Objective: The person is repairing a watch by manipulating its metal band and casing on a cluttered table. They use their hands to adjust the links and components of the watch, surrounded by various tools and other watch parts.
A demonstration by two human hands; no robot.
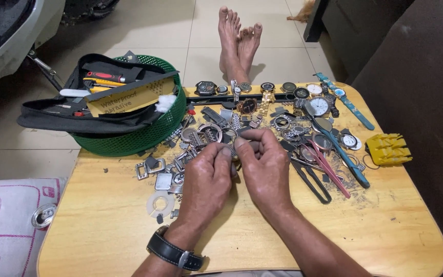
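**Two hands closing on a small watch part over a cluttered wooden table**

The left hand [207,177] and the right hand [265,166] are meeting above the middle of the wooden table [103,225], fingertips pressing together on a small metal watch part [234,154]. The part is mostly hidden between the fingers; it is showing only a sliver of silvery metal, possibly a watch case, though the view is too poor to be sure. Both hands are pinching it from opposite sides, thumbs and forefingers closed on it. A black wristwatch [173,251] is sitting on the left wrist.

At the table's far left corner, a green plastic basket [144,138] with a mesh wall is holding a black tool pouch [62,115], a yellowish sheet of abrasive paper [129,97] and a tuft of white cotton [165,102].

Beyond the hands, a heap of loose watch parts [206,133] is spreading out: round steel cases, link bracelets, flat grey plates. Whole watches [319,105] are lying in a row near the far edge. To the right, pink tweezers [329,169] and black pliers [311,179] are lying beside a blue strap [349,164], with a yellow ridged plastic block [388,149] near the right edge.
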